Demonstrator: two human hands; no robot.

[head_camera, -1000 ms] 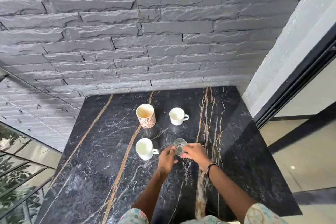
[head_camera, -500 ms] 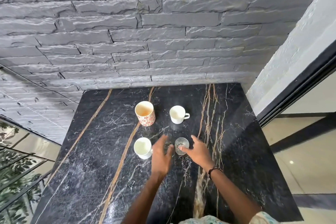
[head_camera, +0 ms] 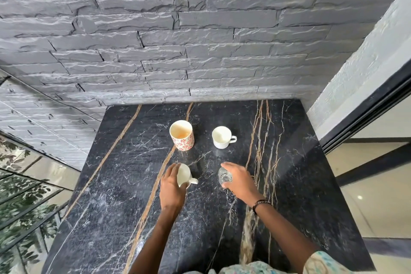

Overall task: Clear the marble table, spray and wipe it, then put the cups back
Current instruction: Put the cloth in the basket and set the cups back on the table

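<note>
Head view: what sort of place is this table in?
Probably a home balcony or terrace nook. The black marble table butts against a grey stacked-stone wall, a glass railing with foliage behind it runs along one side, and a dark sliding-door frame along the other.

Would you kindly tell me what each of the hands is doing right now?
Left hand: fingers curled round the near white cup, holding it.
Right hand: fingers curled round the small clear glass, holding it.
</note>
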